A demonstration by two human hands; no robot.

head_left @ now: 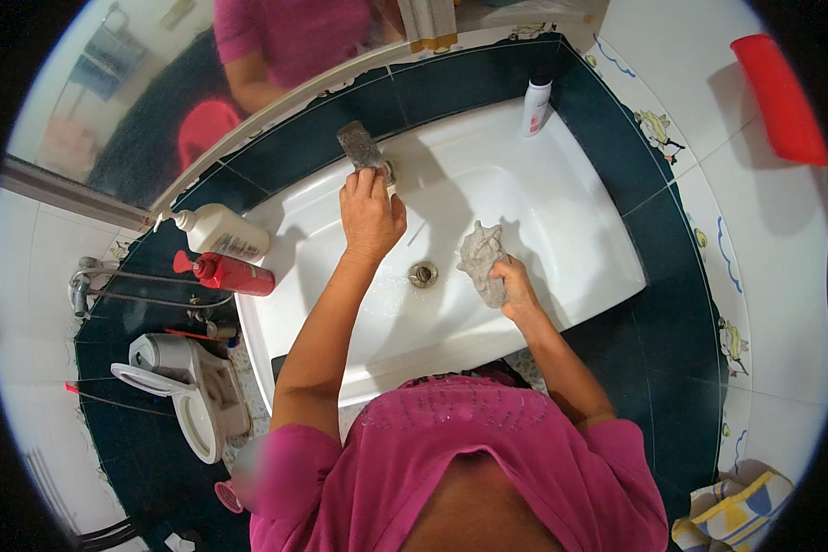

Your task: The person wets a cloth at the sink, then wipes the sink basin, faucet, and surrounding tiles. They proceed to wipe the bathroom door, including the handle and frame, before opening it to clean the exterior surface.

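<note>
My left hand (373, 213) reaches to the back of a white sink (580, 221), its fingers closed on the metal faucet (359, 145). What the fingertips grip on the faucet is partly hidden by the hand. A thin streak that looks like water falls below the hand, left of the round drain (422, 274). In my right hand (517, 287) a crumpled, wet-looking grey cloth (482, 259) is bunched up. It hangs over the basin, to the right of the drain.
A red pump bottle (235, 274) and a cream pump bottle (225, 232) stand at the sink's left edge. A white bottle with a dark cap (535, 106) is at the back right corner. The mirror (147, 92) rises behind. A toilet (189, 386) stands lower left.
</note>
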